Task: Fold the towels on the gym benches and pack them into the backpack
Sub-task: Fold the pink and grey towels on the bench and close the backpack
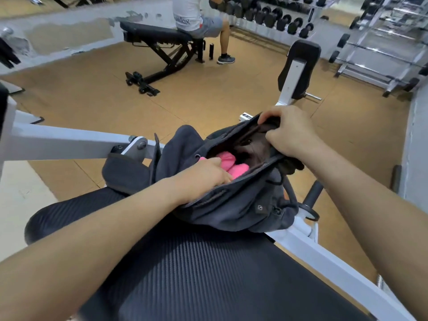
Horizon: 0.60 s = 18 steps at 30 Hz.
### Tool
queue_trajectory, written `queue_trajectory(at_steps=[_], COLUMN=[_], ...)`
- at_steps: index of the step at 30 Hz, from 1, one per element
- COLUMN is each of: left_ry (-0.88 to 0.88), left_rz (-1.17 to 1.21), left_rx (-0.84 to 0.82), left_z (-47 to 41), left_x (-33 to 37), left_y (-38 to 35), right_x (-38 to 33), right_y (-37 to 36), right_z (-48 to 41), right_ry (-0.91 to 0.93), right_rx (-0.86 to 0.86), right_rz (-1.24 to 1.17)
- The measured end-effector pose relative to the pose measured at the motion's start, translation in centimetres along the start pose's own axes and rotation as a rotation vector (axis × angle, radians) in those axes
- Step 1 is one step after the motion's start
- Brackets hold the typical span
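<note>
Though lying on the bench (pixel 208 286), overhangs its right edge and the white frame (pixel 328 256): backpack (pixel 231 209), mouth open upward. Bare floor (pixel 208 93) beyond, wide open up to a second bench (pixel 157 34) with a person (pixel 208 28) seated and a dumbbell rack (pixel 273 15). On that person's shirt (pixel 185 12), partly readable letters ending in "lax". Label (pixel 246 117) on the frame too small to read. Inside the mouth, pink towel (pixel 238 169). Left hand (pixel 203 173) reaching in, thumb over one fold, fingers (pixel 225 178) curled down onto the towel, tips hidden behind the near rim. Right hand (pixel 287 133) clamped on the far rim, fingers curled over it.
</note>
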<state>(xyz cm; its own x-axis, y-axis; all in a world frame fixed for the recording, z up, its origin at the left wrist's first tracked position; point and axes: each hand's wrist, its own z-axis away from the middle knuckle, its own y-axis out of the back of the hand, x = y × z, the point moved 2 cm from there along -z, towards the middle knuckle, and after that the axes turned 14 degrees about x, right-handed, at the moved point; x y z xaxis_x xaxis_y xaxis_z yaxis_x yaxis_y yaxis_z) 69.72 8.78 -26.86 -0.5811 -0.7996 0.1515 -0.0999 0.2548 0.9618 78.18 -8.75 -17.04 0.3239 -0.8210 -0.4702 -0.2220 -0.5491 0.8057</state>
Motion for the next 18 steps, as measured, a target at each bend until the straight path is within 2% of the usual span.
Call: queue_trajectory(at_steps=[2, 5, 6, 8, 10, 11, 13, 14, 17, 18], left_ry=[-0.034, -0.302, -0.347, -0.273, -0.088, -0.011, 0.08, 0.127, 0.221, 0.218], left_rz=[0.061, 0.049, 0.015, -0.036, -0.013, 0.052, 0.149, 0.166, 0.071, -0.002], left_rx=[0.06, 0.383, 0.409, 0.176, -0.137, -0.222, -0.232, -0.182, 0.124, 0.12], left_z=[-0.5, -1.3, -1.3, -0.8, 0.6, 0.8, -0.3, -1.1, -3.0, -3.3], left_x=[0.5, 1.2, 0.4, -0.6, -1.3, -1.5, -1.2, -1.0, -0.1, 0.3], left_y=[1.2, 2.7, 1.9, -0.4, -1.8, -1.6, -0.2, 0.5, 0.7, 0.0], right_x=[-0.2, 1.0, 1.5, 2.3, 2.7, 2.8, 2.7, 2.6, 2.3, 2.2], right_y=[-0.2, -1.3, -1.7, -2.3, -2.8, -3.0, -3.0, -3.0, -2.9, -2.8], right_z=[0.2, 1.5, 1.9, 2.4, 2.9, 3.1, 3.0, 2.9, 3.0, 3.1], right_ry=[0.023, -0.044, -0.068, -0.077, -0.06, -0.045, -0.023, -0.017, -0.031, -0.075], right_rx=[0.07, 0.09, 0.081, 0.046, -0.014, -0.042, -0.064, -0.065, -0.058, -0.056], right_rz=[0.001, -0.01, -0.012, 0.002, 0.022, 0.037, 0.099, 0.121, 0.051, -0.052])
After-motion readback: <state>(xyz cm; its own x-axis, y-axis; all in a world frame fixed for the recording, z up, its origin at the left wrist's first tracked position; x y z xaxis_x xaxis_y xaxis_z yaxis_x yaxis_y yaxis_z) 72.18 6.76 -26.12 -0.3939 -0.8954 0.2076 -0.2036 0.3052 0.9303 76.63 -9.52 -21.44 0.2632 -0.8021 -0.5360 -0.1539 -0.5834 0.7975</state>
